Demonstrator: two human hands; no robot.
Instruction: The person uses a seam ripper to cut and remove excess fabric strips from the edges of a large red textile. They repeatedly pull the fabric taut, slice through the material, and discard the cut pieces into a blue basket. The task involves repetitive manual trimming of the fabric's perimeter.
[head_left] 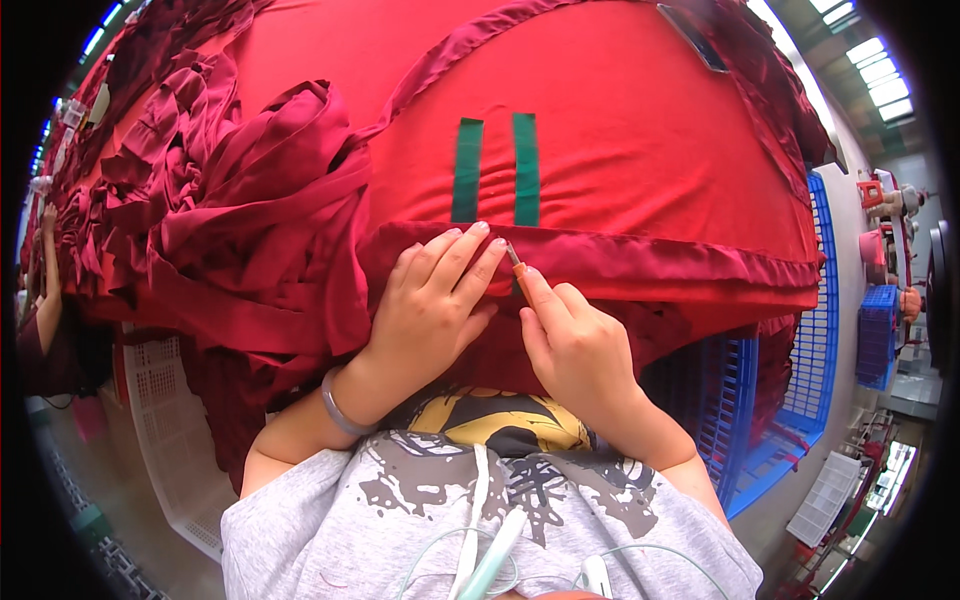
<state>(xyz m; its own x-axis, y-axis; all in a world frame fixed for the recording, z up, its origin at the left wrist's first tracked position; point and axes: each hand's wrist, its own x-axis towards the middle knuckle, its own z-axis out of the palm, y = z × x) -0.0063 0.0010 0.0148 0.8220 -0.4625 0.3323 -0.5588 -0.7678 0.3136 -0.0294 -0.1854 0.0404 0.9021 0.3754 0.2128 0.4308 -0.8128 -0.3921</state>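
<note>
A long dark-red satin strip [640,252] runs along the near edge of the red cloth-covered table [640,120]. My left hand [435,290] lies on it with fingers stretched out, pressing the fabric down. Close to those fingertips, my right hand [580,340] is closed around a seam ripper [519,268] with an orange handle. Its thin metal tip points away from me and meets the strip's edge; the exact contact is too small to make out. Two green tape strips [467,170] are stuck to the red cloth just beyond my hands.
A large heap of dark-red fabric strips [260,190] fills the table's left side. Blue plastic crates [810,330] stand at the right, and a white crate [165,420] at the lower left. A flat dark object [695,38] lies at the far right. Another person's arm [48,270] shows far left.
</note>
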